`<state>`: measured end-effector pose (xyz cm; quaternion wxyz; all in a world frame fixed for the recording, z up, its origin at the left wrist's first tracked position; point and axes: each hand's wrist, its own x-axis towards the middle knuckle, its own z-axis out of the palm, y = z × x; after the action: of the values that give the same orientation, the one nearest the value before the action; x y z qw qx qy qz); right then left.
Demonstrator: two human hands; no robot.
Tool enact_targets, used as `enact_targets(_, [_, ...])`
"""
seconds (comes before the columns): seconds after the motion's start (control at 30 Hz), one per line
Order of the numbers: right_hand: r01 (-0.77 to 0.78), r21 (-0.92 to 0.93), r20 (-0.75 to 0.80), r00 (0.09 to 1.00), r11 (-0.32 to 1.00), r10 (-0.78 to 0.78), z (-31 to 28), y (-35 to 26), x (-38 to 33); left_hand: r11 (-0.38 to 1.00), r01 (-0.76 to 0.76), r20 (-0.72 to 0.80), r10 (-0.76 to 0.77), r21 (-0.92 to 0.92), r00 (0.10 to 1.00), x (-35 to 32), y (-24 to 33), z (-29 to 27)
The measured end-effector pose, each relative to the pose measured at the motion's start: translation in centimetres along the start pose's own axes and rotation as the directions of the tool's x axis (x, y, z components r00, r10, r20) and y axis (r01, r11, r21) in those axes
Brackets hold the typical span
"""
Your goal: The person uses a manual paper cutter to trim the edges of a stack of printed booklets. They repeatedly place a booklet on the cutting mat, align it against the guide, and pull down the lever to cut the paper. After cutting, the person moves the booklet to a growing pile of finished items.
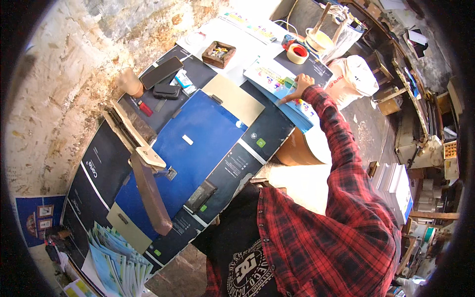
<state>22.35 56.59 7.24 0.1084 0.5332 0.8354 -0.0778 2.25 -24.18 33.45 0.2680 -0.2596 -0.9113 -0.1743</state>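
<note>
My right hand [300, 89], in a red plaid sleeve, reaches over a stack of colourful printed sheets [269, 74] at the far right of the work table. Its thumb is stretched out over the blue lower part of the stack, apart from the fingers, and nothing is seen held in it. My left hand does not show. A blue board [198, 138] with a small white label lies in the middle of the table. Over its left part sits a wooden device [133, 138] with a long brown bar [150, 195] slanting toward me.
Behind the board lie a dark phone [162, 73], a black case [167, 92] and a red lighter [145, 109]. Tape rolls [297, 53] and a wooden tray [218, 54] stand farther back. Fanned printed sheets [118, 262] are at the near left, a white bag [354, 76] at right.
</note>
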Motion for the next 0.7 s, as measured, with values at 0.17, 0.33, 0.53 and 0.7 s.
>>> enact_targets(0.17, [0.011,-0.004,0.067,0.998,1.000,-0.010,-0.2,-0.2,1.3,0.889,-0.275,0.429,0.423,-0.365,0.798,3.9,7.3,3.2])
enact_targets(0.33, [-0.006,0.185,0.030,1.000,0.983,0.001,-0.3,0.8,-0.5,0.732,-0.191,0.468,0.589,-0.654,0.659,3.6,9.1,4.3])
enact_targets(0.53, [0.137,0.678,-0.171,0.985,0.722,-0.026,0.8,-1.4,-4.2,0.358,0.209,0.415,0.802,-0.910,0.431,1.1,13.1,11.1])
enact_targets(0.7, [0.337,0.618,-0.084,0.927,0.710,-0.367,-1.7,-5.6,-12.3,0.304,0.448,0.542,0.490,-0.841,0.683,-4.2,22.1,24.1])
